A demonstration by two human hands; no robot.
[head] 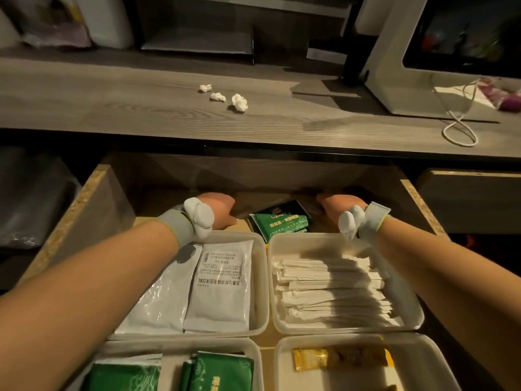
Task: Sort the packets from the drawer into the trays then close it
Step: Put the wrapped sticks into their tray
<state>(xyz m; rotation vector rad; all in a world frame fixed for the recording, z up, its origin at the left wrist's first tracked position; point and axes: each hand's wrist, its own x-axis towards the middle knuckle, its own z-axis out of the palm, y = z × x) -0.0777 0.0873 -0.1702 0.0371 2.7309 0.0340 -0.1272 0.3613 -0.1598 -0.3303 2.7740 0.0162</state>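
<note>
The wooden drawer (93, 210) stands pulled out. Both hands reach to its dark back. My left hand (217, 210) and my right hand (338, 206) have their fingers hidden in shadow. Loose green packets (282, 222) lie between them on the drawer floor. Nearer me are clear trays. The back-left tray (260, 277) holds white packets (222, 286). Thin white paper sticks (329, 289) fill the back-right tray (417, 314). Green packets (222, 373) lie in the front-left tray (174, 344). The front-right tray (282, 362) contains a yellow packet (338, 358).
The countertop (112, 108) above the drawer carries three crumpled tissues (222, 97), a white appliance (394, 66) and a looped white cord (459, 128). A neighbouring cabinet front (468, 198) sits to the right. A dark bag (31, 204) sits at the left.
</note>
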